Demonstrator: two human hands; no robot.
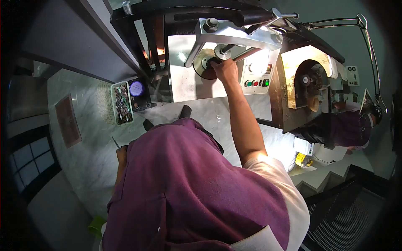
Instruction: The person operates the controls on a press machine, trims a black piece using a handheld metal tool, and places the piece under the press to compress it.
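Observation:
On the white machine [184,83], my right hand [226,72] reaches to the middle of a round brownish disc [202,71]. Its fingers are curled on a small dark part [212,65] at the disc's centre, which they partly hide. Just above the hand is a round metal piece [222,52] on a shaft, under a metal crossbar [243,35]. Down by my left side, my left hand [122,156] is closed on a thin pointed metal tool [115,142]. Its exact kind is too small to tell, and the apron partly hides that hand.
Green and red buttons [255,83] line the machine's front. Below left stand a tray of metal tools [122,102] and a purple-lidded tub [136,88]. A lit work box with a wheel [305,79] is to the right, where another person [349,125] works. A flat brown panel [68,121] lies at left.

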